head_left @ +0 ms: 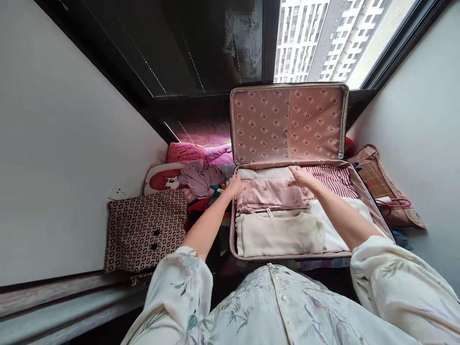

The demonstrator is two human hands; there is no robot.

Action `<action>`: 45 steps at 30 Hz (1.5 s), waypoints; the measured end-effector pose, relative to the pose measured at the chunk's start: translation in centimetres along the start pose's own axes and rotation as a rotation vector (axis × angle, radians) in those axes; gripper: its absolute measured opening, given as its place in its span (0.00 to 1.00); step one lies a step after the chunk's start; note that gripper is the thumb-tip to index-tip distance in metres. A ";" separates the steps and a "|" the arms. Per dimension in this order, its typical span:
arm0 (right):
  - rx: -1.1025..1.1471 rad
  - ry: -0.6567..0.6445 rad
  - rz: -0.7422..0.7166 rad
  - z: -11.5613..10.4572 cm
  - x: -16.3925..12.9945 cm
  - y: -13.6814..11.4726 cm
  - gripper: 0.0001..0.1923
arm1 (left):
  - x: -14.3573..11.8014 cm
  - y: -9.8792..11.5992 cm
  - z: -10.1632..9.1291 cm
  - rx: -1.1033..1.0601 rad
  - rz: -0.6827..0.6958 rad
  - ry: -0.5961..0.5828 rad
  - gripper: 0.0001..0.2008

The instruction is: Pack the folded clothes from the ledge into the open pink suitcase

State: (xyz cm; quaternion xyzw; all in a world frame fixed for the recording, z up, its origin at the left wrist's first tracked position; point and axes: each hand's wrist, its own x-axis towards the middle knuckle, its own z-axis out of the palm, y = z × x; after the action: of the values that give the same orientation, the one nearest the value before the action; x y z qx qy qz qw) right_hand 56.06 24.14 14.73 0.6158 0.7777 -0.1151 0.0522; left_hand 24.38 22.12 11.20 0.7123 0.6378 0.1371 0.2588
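Note:
A suitcase [234, 245] lies open before me, with folded clothes in its base. My left hand [235, 185] is at the left rim, its fingers apart by the edge of a folded pink garment [266, 192] with a faint leaf print. Over the right part of that garment is my right hand [302, 177], thumb and fingers apart. Behind the pink garment lies a white folded cloth [264, 173]. A cream top [280, 232] fills the front left. To the right are a red-and-white striped garment [332, 177] and white clothing [319, 215], partly behind my right forearm.
The suitcase's lid [273, 124] stands upright against the window frame. On the left are a patterned brown garment [147, 230], a mauve cloth [201, 177] and a cushion [161, 179] with a cartoon face. A brown woven mat [373, 175] leans by the right wall.

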 end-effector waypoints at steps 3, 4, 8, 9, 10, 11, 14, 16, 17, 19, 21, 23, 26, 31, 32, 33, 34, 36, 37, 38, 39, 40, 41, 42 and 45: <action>-0.028 0.030 -0.016 5.8 -1.4 0.1 0.39 | -1.8 1.5 4.7 0.200 -0.038 0.135 0.40; -0.035 0.040 -0.035 7.7 -2.0 0.1 0.38 | -2.7 1.8 6.5 0.255 -0.044 0.141 0.41; -0.041 0.069 0.006 14.4 -3.5 0.5 0.36 | -4.8 1.1 13.0 0.349 -0.080 0.000 0.44; -0.045 0.082 0.024 15.6 -3.6 0.6 0.36 | -4.7 0.7 14.2 0.360 -0.098 -0.037 0.44; -0.050 0.096 0.037 16.6 -3.5 0.8 0.36 | -4.6 0.2 15.2 0.369 -0.116 -0.063 0.44; -0.054 0.108 0.041 17.4 -3.4 1.0 0.36 | -4.3 -0.2 15.8 0.373 -0.134 -0.082 0.44; -0.057 0.147 0.044 18.6 -3.2 1.4 0.36 | -3.6 -0.8 16.8 0.357 -0.155 -0.109 0.45; -0.053 0.156 0.046 18.9 -3.0 1.6 0.36 | -3.2 -0.7 16.7 0.322 -0.150 -0.126 0.45; -0.046 0.149 0.047 19.0 -2.9 1.7 0.37 | -3.1 -0.6 16.5 0.303 -0.146 -0.128 0.45; -0.029 0.119 0.052 19.1 -2.6 1.9 0.37 | -3.3 -0.3 15.9 0.252 -0.131 -0.115 0.44; -0.016 0.094 0.064 19.1 -2.5 1.9 0.38 | -4.5 0.1 15.0 0.173 -0.107 -0.053 0.41; -0.020 0.083 0.072 18.6 -2.5 1.8 0.38 | -7.3 0.2 13.9 0.060 -0.037 0.078 0.35; -0.040 0.083 0.080 17.4 -3.1 1.3 0.38 | -14.2 -2.0 12.4 -0.114 0.064 0.370 0.23; -0.049 0.301 0.074 15.0 -6.0 -1.2 0.34 | -26.1 -10.7 11.9 -0.091 -0.556 0.474 0.21; -0.043 0.351 0.068 14.8 -6.9 -1.9 0.34 | -27.6 -12.3 12.2 -0.052 -0.670 0.391 0.23; -0.034 0.385 0.063 14.6 -7.9 -2.6 0.34 | -28.7 -13.7 12.6 -0.013 -0.751 0.294 0.27; -0.023 0.397 0.055 14.6 -8.8 -3.3 0.33 | -29.3 -14.8 13.0 0.024 -0.803 0.197 0.33; 0.001 0.380 0.032 14.8 -10.7 -4.7 0.33 | -29.5 -16.2 13.7 0.084 -0.853 0.031 0.49; 0.014 0.360 0.021 15.0 -11.6 -5.4 0.32 | -29.2 -16.5 13.9 0.103 -0.870 -0.028 0.55; 0.028 0.337 0.011 15.2 -12.3 -6.0 0.32 | -28.8 -16.7 13.9 0.114 -0.884 -0.067 0.59; 0.044 0.316 0.001 15.4 -12.9 -6.5 0.31 | -28.4 -16.7 13.8 0.117 -0.896 -0.084 0.60; 0.064 0.298 -0.011 15.6 -13.4 -7.1 0.31 | -28.0 -16.7 13.4 0.113 -0.903 -0.082 0.57; 0.090 0.289 -0.029 15.8 -13.8 -7.6 0.30 | -27.7 -16.8 12.8 0.099 -0.902 -0.065 0.54; 0.124 0.287 -0.058 15.9 -14.1 -8.1 0.29 | -27.5 -17.0 11.9 0.069 -0.892 -0.039 0.49; 0.277 0.302 -0.180 15.7 -14.5 -10.1 0.28 | -27.8 -18.6 8.0 -0.163 -0.852 0.057 0.38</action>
State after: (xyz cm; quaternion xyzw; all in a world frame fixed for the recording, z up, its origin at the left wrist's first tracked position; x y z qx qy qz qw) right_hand 48.72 4.47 3.93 0.5556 0.8052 -0.1315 -0.1602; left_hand 8.84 -5.65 -1.77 0.3585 0.8689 0.0877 0.3300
